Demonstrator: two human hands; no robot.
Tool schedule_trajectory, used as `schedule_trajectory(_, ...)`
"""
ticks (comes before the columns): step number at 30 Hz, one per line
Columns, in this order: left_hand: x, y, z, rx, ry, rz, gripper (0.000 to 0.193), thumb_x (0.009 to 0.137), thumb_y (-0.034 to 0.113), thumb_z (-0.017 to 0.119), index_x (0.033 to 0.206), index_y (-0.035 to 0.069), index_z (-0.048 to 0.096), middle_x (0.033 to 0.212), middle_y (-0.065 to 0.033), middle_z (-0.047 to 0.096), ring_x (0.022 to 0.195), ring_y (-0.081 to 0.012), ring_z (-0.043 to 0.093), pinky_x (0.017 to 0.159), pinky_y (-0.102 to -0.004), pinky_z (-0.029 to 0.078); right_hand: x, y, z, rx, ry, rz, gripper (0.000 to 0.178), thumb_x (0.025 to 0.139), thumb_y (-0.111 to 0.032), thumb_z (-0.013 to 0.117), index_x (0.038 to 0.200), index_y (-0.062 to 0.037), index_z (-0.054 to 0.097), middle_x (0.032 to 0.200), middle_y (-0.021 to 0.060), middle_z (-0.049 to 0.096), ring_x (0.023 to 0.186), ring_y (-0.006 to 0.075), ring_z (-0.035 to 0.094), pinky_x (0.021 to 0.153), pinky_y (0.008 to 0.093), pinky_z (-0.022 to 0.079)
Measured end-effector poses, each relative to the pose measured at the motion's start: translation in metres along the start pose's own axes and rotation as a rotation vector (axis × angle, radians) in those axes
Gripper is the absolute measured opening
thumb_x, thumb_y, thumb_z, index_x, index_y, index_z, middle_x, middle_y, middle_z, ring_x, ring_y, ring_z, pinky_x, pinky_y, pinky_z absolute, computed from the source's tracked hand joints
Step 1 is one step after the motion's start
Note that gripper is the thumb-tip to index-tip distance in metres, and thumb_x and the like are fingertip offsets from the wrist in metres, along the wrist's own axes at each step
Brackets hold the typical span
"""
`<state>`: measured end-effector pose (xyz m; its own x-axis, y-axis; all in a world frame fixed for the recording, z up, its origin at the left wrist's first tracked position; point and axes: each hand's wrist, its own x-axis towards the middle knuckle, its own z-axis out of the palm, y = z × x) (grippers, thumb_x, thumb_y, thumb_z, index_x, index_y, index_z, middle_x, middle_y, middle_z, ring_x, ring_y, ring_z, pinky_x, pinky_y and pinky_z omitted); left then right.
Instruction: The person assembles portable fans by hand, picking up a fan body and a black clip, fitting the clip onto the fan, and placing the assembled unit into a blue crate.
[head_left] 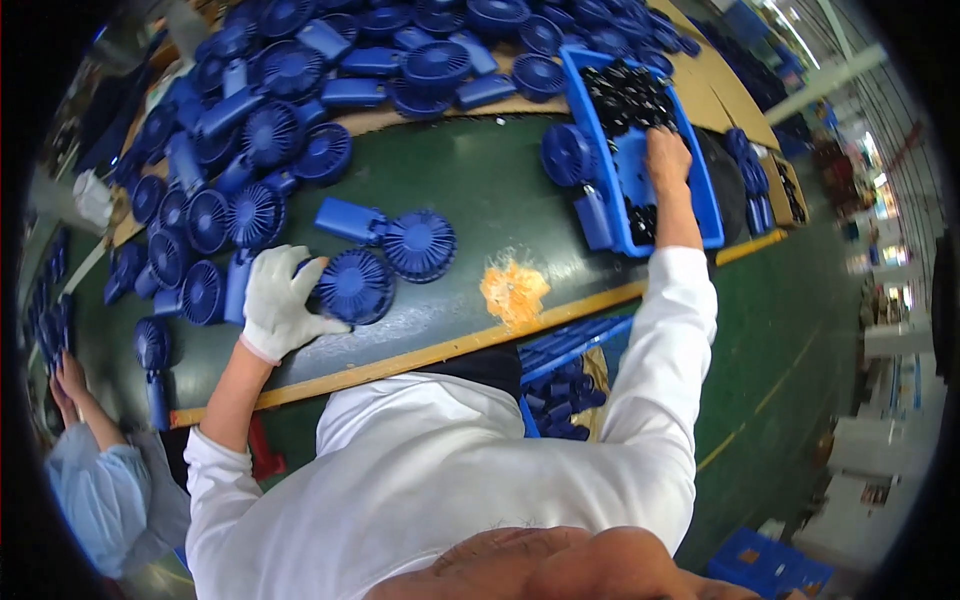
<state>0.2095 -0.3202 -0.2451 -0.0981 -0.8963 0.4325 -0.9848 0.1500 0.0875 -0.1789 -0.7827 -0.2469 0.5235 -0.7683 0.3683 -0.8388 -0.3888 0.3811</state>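
My left hand point(280, 303), in a white glove with a bare fingertip showing, curls round the left edge of a blue handheld fan point(356, 286) lying on the green tabletop point(470, 170). Just beyond it, a second blue handheld fan point(419, 245) lies with its handle pointing left. My right hand point(667, 158) is bare and reaches into a blue plastic bin point(712, 205), fingers drawn together. Small black parts point(628, 95) fill the bin's far end, and a few more lie at its near end. Whatever the right fingertips hold is too small to make out.
Many blue fans point(270, 135) are heaped along the far and left sides. One fan point(568, 155) stands against the bin's left wall. An orange-yellow patch point(515, 293) marks the tabletop near its yellow edge point(400, 367). A co-worker's hand point(70, 378) handles fans at far left.
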Motion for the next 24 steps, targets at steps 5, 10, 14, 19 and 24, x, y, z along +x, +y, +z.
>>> schedule_trajectory(5,0.013,-0.015,-0.001,-0.156,-0.292,0.105,0.052,0.064,0.05,0.072,0.091,0.006,0.065,0.081,-0.0096,0.062,0.077,-0.0278,0.063,0.065,-0.0388,0.049,-0.008,0.009,-0.014,0.729,0.065,0.295,0.02,0.08,-0.02,0.065,0.073,-0.0021,0.061,0.061,0.0103,0.061,0.059,0.0249,0.062,0.059,0.0379,0.048)
schedule_trajectory(10,0.029,0.01,-0.004,-0.038,-0.448,0.139,0.049,0.073,0.057,0.064,0.076,0.009,0.061,0.075,-0.0085,0.063,0.073,-0.0254,0.064,0.06,-0.0375,0.05,-0.016,-0.025,-0.049,1.305,-0.201,0.378,0.014,0.085,-0.011,0.063,0.073,-0.0029,0.064,0.063,0.005,0.062,0.055,0.0124,0.06,0.046,0.0261,0.041)
schedule_trajectory(14,0.023,0.03,0.0,-0.087,-0.139,-0.021,0.045,0.067,0.05,0.072,0.079,0.008,0.061,0.08,-0.0065,0.059,0.078,-0.0243,0.059,0.061,-0.0359,0.049,-0.01,-0.016,-0.032,1.346,-0.3,0.371,0.023,0.088,-0.02,0.064,0.073,-0.0026,0.065,0.062,0.0056,0.063,0.054,0.0131,0.059,0.048,0.0269,0.045)
schedule_trajectory(19,0.018,0.034,0.002,-0.108,-0.087,-0.036,0.041,0.06,0.04,0.079,0.081,0.008,0.063,0.081,-0.005,0.06,0.076,-0.0229,0.059,0.056,-0.0349,0.048,-0.011,-0.011,-0.014,0.588,-0.041,0.219,0.036,0.07,-0.031,0.07,0.085,0.0018,0.069,0.078,0.0182,0.068,0.074,0.0344,0.066,0.072,0.0429,0.052)
schedule_trajectory(24,0.016,0.037,0.003,-0.101,-0.098,-0.06,0.038,0.06,0.038,0.08,0.079,0.008,0.063,0.078,-0.0057,0.061,0.074,-0.0233,0.06,0.056,-0.0358,0.048,-0.021,-0.017,-0.044,1.363,0.002,0.59,0.037,0.082,-0.007,0.05,0.115,0.0016,0.066,0.081,0.0119,0.066,0.068,0.0128,0.064,0.049,0.0247,0.046)
